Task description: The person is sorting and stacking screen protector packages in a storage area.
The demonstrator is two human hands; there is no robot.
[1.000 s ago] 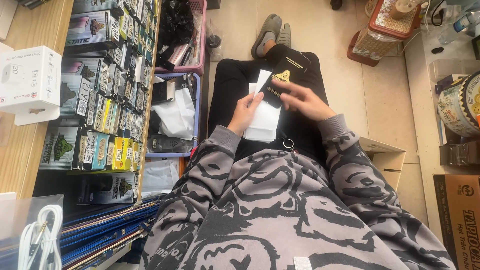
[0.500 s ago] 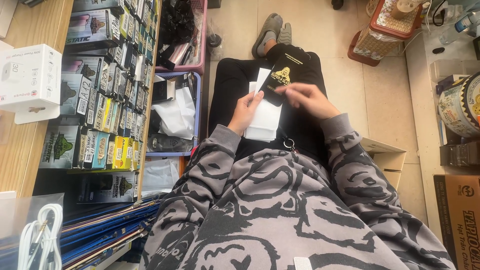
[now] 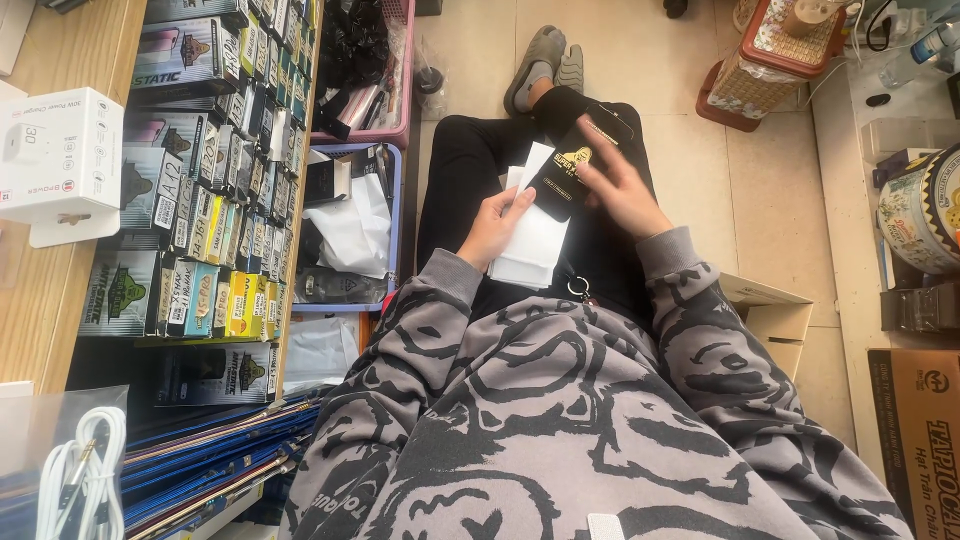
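I sit with black trousers and a grey patterned sweatshirt, looking down at my lap. My left hand point(image 3: 497, 222) holds a stack of flat white sleeves point(image 3: 535, 240) over my thigh. My right hand point(image 3: 618, 185) grips a flat black package with a gold emblem point(image 3: 572, 172), holding it tilted just above the white stack. My feet in grey slippers point(image 3: 545, 62) rest on the tiled floor ahead.
A shelf of small boxed packages point(image 3: 215, 190) runs along the left, with a blue basket point(image 3: 350, 230) and pink basket point(image 3: 365, 70) beside my leg. A white box point(image 3: 60, 150) sits on the wooden counter. Cardboard boxes point(image 3: 920, 420) and a round tin point(image 3: 925, 210) stand right.
My right hand has lifted the black package up off the white stack and moved it slightly away from my body. The left hand stays on the stack.
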